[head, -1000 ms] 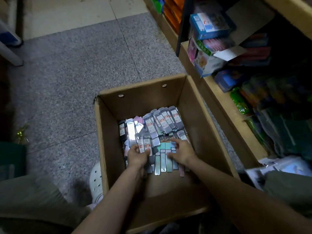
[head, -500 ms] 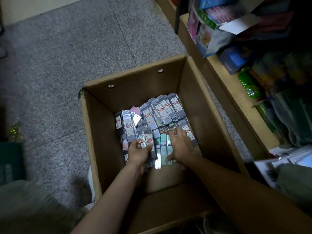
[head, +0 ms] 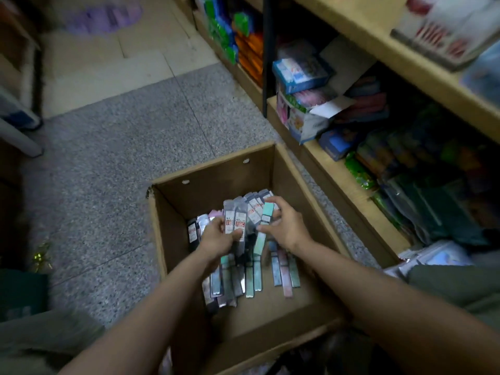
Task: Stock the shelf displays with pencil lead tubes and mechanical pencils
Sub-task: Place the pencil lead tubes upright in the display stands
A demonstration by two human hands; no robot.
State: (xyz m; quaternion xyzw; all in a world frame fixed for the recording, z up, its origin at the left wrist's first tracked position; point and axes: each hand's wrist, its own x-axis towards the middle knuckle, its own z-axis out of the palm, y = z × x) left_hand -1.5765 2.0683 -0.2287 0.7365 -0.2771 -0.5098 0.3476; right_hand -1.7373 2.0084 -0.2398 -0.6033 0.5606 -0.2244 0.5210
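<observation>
Speckled floor at left, cardboard box holding loose lead tubes, left hand grasping a clear-packed bunch, right hand pinching a mint tube, stocked wooden shelves at right

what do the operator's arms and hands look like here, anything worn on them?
Both forearms are bare up to the frame edge: no sleeves, gloves, watch or bands visible. The left hand and right hand show no rings that the blurred, dim frame lets me see.
</observation>
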